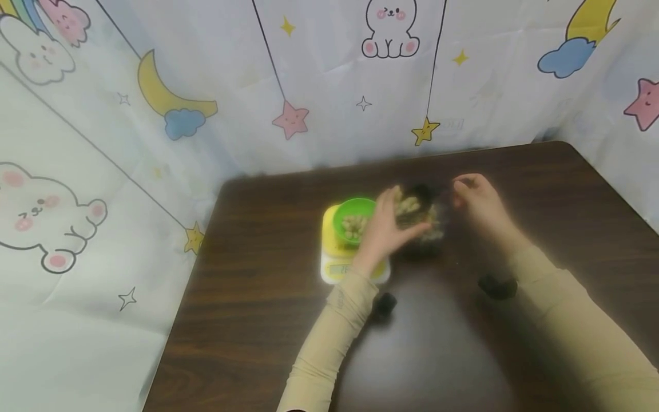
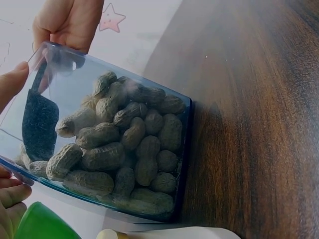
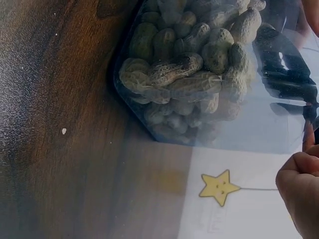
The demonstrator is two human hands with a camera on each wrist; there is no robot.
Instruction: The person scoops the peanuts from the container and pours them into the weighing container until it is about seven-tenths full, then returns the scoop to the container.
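A clear plastic container (image 2: pixel 172 99) of unshelled peanuts (image 2: pixel 102 134) stands on the table, right of a kitchen scale. My left hand (image 1: pixel 383 226) grips its wall near the rim, thumb on one side and fingers on the other. Inside, a black scoop (image 2: pixel 40 124) dips among the peanuts. My right hand (image 3: pixel 301 191) pinches the scoop's dark handle at the container's mouth; in the head view that right hand (image 1: pixel 484 206) is blurred. Beside my left hand, a green bowl (image 1: pixel 355 205) with some peanuts (image 1: pixel 353 226) sits on the yellow and white scale (image 1: pixel 328 252).
The dark wood-grain table (image 1: pixel 247 286) ends at a printed curtain (image 1: pixel 329 74) behind and at the left. Small dark objects are near both wrists. A tiny pale crumb (image 3: pixel 64 131) lies on the tabletop. The scale's display (image 1: pixel 340 269) is partly covered by my left wrist.
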